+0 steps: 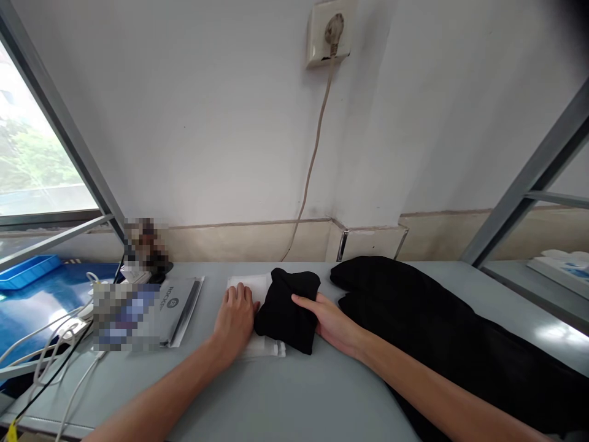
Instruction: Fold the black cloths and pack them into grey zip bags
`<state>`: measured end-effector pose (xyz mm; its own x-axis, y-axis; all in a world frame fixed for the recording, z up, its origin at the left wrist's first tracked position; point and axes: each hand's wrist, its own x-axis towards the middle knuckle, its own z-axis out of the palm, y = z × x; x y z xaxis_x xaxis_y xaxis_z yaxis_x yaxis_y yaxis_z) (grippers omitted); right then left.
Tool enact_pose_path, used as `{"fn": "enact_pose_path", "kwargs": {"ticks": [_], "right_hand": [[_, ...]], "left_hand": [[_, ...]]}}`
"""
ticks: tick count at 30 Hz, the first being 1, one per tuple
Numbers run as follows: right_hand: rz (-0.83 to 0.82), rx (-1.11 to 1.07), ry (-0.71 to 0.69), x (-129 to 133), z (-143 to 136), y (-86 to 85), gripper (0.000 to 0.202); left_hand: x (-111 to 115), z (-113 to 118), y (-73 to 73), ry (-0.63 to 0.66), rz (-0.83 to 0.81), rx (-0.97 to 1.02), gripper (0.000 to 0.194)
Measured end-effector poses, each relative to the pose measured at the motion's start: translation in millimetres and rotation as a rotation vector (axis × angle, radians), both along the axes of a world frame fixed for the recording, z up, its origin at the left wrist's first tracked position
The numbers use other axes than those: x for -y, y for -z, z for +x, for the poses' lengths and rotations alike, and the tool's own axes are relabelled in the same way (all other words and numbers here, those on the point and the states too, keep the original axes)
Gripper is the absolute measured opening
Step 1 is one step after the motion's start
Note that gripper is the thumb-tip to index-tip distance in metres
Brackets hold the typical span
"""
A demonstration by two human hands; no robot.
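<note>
The person's right hand (330,320) grips the folded black cloth (289,310) by its right side, thumb laid on top and the other fingers hidden beneath, clamped on the fabric; such a hold seems to stop the soft folds from falling open. The left hand (235,316) lies palm down on the pale plastic packet (248,281), its fingers close together and slightly bent, with the thumb beside the cloth's left edge. Its light weight probably pins the slippery packet against the grey table (294,399); whether the thumb presses the cloth is impossible to tell. The cloth sits between the two hands, partly over the packet, whose lower end shows below it. To the right, a larger black fabric piece (414,325) spreads over the tabletop, passing under the right forearm. To the left lies a printed grey packet (177,307), apart from the hands, with white cables (70,334) farther left. Behind, a cord (317,135) hangs from a wall socket (317,40), seemingly out of the hands' way.
</note>
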<state>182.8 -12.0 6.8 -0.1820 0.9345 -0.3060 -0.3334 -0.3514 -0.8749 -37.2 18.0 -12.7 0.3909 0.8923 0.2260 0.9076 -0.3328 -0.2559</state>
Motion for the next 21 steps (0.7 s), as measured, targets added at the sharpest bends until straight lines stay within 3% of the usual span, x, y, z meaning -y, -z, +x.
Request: {"fn": "enact_pose_path", "kwargs": {"ticks": [8, 15, 21], "right_hand": [[0.014, 0.024, 0.001, -1.4, 2.5, 6.9, 0.028], [0.021, 0.024, -0.004, -2.2, 2.5, 8.3, 0.032], [0.039, 0.025, 0.041, 0.8, -0.5, -0.7, 0.024]], "left_hand": [[5.7, 3.6, -9.5, -0.038, -0.022, -0.024, 0.035], [2.6, 0.4, -9.0, -0.021, -0.022, -0.039, 0.034], [-1.5, -4.3, -3.8, 0.021, -0.032, 0.006, 0.033]]}}
